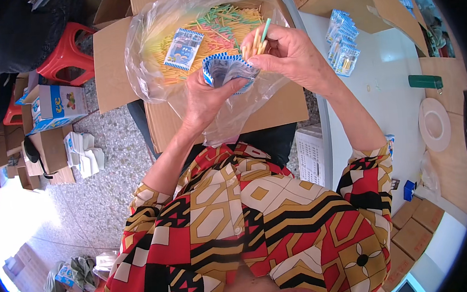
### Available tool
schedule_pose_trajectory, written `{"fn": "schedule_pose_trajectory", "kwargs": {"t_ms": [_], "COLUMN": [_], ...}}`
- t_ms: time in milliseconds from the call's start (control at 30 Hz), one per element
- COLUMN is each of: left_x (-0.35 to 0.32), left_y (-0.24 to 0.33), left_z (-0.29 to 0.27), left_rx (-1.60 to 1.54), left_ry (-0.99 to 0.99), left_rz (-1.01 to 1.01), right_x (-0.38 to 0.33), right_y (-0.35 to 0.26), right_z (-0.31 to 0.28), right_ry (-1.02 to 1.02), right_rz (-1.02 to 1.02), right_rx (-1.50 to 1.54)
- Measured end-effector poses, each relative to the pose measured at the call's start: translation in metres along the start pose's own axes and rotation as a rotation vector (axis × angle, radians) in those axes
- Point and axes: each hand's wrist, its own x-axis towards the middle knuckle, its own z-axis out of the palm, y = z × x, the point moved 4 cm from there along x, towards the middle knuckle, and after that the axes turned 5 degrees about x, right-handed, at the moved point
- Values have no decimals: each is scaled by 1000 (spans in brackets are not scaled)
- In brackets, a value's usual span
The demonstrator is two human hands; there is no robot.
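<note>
Pouch (221,74): blue-and-white checked rim, mouth gaping, above the near side of the lined cardboard box (166,130).
Left hand (207,100): pinches the pouch wall, thumb in front.
Right hand (293,52): thumb and fingertips pinch several pale sticks and a green one (266,29) beside the mouth; whether they touch the rim is hard to tell.
Printing: loose sachet (183,48) on the stick heap (224,21) bears blue print, too small to read surely; white-and-blue carton (59,106) shows large characters and a multicoloured picture.
In the way: both hands and clear plastic liner (138,60) cover part of the heap.
Around: sachets (343,44) on the white table (385,87), green block (425,81), red stool (70,55).
</note>
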Motion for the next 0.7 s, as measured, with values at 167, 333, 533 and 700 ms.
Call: {"fn": "schedule_pose_trajectory", "kwargs": {"t_ms": [167, 333, 533, 700], "left_x": [1, 2, 2, 0], "left_y": [-1, 2, 10, 10], "left_z": [-1, -1, -1, -1], "left_rx": [-102, -245, -298, -236], "left_ry": [30, 15, -8, -21], "left_rz": [-15, -55, -69, -68], "right_x": [-1, -1, -1, 3], "right_y": [-12, -6, -2, -15], "right_z": [0, -1, 1, 3], "right_ry": [-20, 25, 17, 68], "right_rz": [90, -119, -184, -325], "right_rx": [-310, -236, -171, -62]}}
